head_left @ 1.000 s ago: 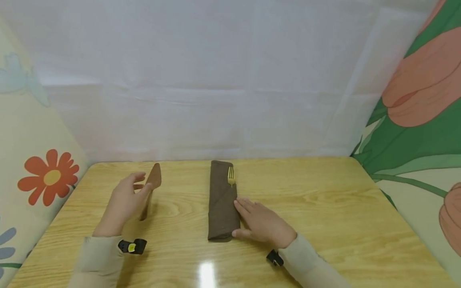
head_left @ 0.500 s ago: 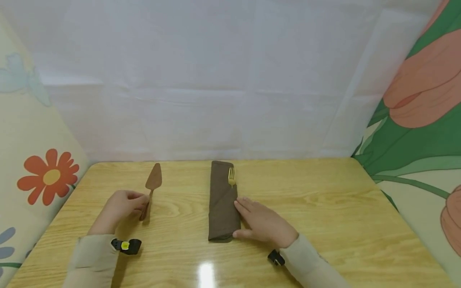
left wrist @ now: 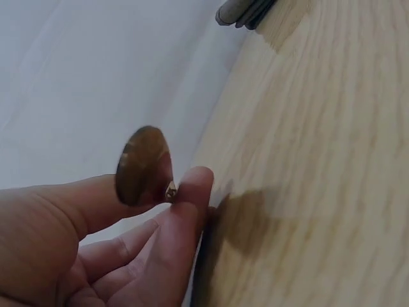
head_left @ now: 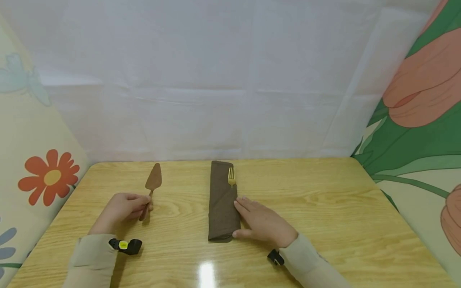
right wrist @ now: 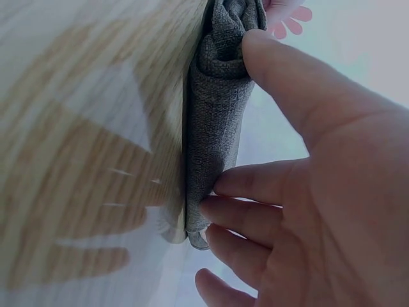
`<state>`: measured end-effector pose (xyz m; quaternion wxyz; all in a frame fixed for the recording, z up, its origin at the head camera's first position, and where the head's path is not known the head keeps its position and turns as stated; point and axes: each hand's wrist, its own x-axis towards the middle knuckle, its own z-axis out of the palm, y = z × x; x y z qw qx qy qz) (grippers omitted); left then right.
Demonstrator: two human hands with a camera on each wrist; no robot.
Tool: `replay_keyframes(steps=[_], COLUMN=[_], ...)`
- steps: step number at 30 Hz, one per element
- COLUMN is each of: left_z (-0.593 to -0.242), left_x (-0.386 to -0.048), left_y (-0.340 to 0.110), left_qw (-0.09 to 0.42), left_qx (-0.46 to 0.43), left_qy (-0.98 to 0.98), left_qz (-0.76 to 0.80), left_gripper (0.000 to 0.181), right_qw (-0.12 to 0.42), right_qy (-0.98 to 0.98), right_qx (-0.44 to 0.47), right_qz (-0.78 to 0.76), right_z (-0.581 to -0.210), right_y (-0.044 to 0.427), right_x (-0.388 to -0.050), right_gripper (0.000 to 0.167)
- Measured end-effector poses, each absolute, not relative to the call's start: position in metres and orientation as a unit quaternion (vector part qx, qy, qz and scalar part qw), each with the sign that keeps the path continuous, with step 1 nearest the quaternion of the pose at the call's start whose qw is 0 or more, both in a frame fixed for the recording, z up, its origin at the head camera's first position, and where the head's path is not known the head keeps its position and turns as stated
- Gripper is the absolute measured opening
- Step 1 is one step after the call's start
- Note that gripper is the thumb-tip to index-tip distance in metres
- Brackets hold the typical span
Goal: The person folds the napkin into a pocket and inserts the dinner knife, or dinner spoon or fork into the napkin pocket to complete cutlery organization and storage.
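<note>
On the left side of the table, a copper-coloured cake server (head_left: 154,178) has its blade pointing away from me. My left hand (head_left: 124,208) pinches its handle between thumb and fingers. The left wrist view shows the cake server (left wrist: 144,167) nearly end-on above the fingertips. In the middle lies a brown folded cloth napkin (head_left: 221,208), with a gold fork (head_left: 231,177) tucked in and only its tined end showing. My right hand (head_left: 264,224) touches the napkin's right edge with fairly straight fingers. In the right wrist view, thumb and fingertips meet the side of the napkin (right wrist: 217,121).
A wooden table (head_left: 324,200) carries everything. Behind it hangs a white sheet (head_left: 216,80). Flower-printed panels, a left one (head_left: 21,132) and a right one (head_left: 421,168), flank the table.
My left hand has come down from beside the blade to the cake server's handle and taken hold of it. The right hand, the napkin and the fork stay where they were.
</note>
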<state>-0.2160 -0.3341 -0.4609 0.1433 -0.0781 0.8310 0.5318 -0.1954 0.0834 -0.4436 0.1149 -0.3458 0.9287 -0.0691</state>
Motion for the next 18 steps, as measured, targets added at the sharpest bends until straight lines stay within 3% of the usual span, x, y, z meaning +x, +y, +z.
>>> replay_keyframes(steps=[11, 18], left_z=[-0.4656, -0.4664], left_x=[-0.2161, -0.2167], left_y=[-0.3317, -0.3301], left_qw=[0.154, 0.147], left_qx=[-0.089, -0.093], left_qy=[0.793, 0.783], left_qz=[0.582, 0.597], left_gripper=[0.037, 0.044], right_qw=[0.106, 0.089], right_qy=[0.928, 0.930], right_qx=[-0.350, -0.354], right_qz=[-0.062, -0.043], right_z=[-0.4453, -0.4461], right_y=[0.0835, 0.0827], right_x=[-0.1964, -0.1959], right_gripper=[0.087, 0.086])
